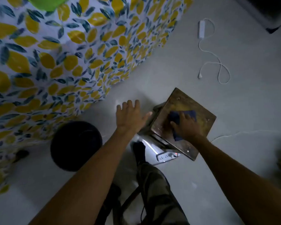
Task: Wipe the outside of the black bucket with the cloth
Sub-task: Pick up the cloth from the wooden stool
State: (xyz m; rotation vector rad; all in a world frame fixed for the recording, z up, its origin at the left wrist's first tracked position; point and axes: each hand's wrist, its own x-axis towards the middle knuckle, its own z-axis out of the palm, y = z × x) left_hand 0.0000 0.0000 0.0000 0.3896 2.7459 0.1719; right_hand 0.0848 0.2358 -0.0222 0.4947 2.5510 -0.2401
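Nearest, the person's leg stands on the pale floor [234,103] between the two arms. The black bucket [76,145] sits on the floor at near left, close to the hanging lemon-print tablecloth [55,62], and neither hand touches it, so judging from this the wiping has not begun. The left hand [130,116] hovers spread open above the floor, just right of the bucket. The right hand [186,125] presses on the dark blue cloth [183,118] on top of a wooden stool [185,103]; whether its fingers grip is unclear. A power strip [167,156] lies under the stool's near edge. Farther right, a white cable [217,62] trails over open floor.
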